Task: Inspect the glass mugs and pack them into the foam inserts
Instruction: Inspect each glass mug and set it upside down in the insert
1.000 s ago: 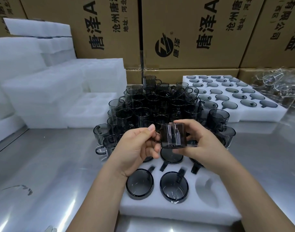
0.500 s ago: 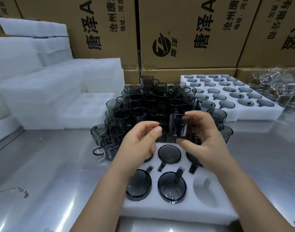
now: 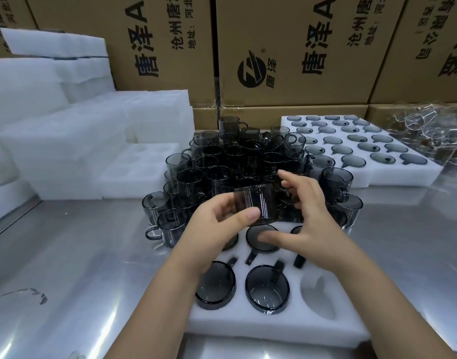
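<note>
At the near edge of the tabletop (image 3: 66,255), the foam insert (image 3: 248,325) has one empty pocket (image 3: 318,294) at its near right. Above it, my left grip (image 3: 217,229) pinches the glass mug (image 3: 255,203), and my right grip (image 3: 307,221) is spread open beside it. I judge this to be inspection. The next move is to align the handle with the slot and seat the mug.

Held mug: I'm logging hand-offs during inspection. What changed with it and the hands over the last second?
The mug passed from right to left. The left hand, which had let go half a second ago, now pinches it, thumb in front. The right hand has opened its grip, fingers spread beside the glass. Unchanged: the foam insert, its front-right pocket empty, and the mug pile behind.
</note>
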